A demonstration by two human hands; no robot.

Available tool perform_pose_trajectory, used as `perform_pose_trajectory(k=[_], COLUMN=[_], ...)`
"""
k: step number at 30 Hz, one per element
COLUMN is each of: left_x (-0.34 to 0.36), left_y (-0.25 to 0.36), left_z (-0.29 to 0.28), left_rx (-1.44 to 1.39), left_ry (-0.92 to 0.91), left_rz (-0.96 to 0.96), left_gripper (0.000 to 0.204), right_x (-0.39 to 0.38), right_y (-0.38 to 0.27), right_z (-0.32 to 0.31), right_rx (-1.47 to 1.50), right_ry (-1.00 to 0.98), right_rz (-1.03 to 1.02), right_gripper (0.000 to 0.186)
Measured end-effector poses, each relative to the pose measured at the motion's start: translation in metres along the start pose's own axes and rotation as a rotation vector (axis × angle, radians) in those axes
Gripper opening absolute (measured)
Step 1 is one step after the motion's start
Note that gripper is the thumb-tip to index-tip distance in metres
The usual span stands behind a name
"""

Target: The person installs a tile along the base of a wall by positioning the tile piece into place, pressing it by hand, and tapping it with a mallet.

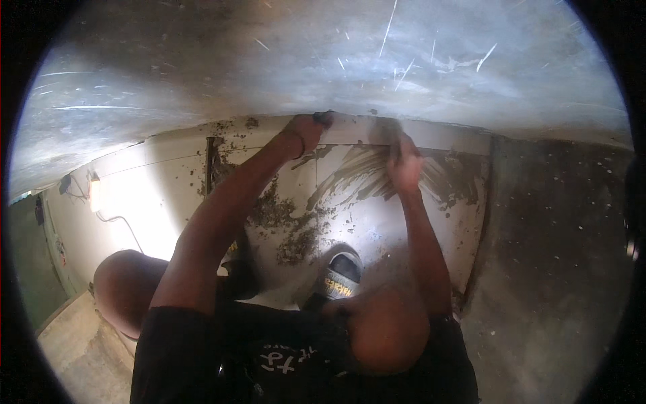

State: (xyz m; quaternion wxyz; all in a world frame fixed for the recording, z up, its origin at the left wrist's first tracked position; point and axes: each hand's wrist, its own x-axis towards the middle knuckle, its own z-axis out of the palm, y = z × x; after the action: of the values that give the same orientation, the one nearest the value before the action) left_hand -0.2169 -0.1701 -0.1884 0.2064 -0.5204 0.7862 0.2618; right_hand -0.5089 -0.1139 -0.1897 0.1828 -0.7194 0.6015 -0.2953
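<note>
1. Head view: the right hand (406, 174) grasps a blurred flat tool (383, 132), which is at the far strip of the pale tiles (367, 225), near a scratched grey surface (323, 60).
2. The left hand (305, 133) is curled at a small dark lump (325, 119); whether it grips this, I cannot tell.
3. Grey-brown smears (356, 172) fan out around the right hand; dark crumbs (272, 207) lie leftward.

Pale tiled floor (360, 219) with brown smears (363, 176) and dark clumps (272, 207); one dark slipper (344, 268)
</note>
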Motion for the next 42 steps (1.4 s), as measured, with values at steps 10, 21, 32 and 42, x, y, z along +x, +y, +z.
perform_pose_trajectory(k=[10,21,32,42], left_x=[-0.007,0.009,-0.093,-0.261], left_y=[0.011,0.037,0.137,0.212], left_z=[0.013,0.012,-0.064,-0.164], left_rx=[0.196,0.457,-0.593,-1.43], left_ry=[0.335,0.257,0.314,0.436], left_rz=[0.28,0.561,0.522,1.278], left_gripper=[0.069,0.056,0.053,0.055], right_x=[-0.016,-0.026,-0.021,-0.134], right_y=[0.069,0.069,0.038,-0.003], right_z=[-0.017,-0.009,-0.048,-0.063], right_rx=[-0.586,-0.681,-0.245,-0.228], right_ry=[-0.076,-0.187,-0.182,-0.004], right_rz=[-0.042,-0.074,0.304,0.254], right_gripper=[0.056,0.062,0.037,0.038])
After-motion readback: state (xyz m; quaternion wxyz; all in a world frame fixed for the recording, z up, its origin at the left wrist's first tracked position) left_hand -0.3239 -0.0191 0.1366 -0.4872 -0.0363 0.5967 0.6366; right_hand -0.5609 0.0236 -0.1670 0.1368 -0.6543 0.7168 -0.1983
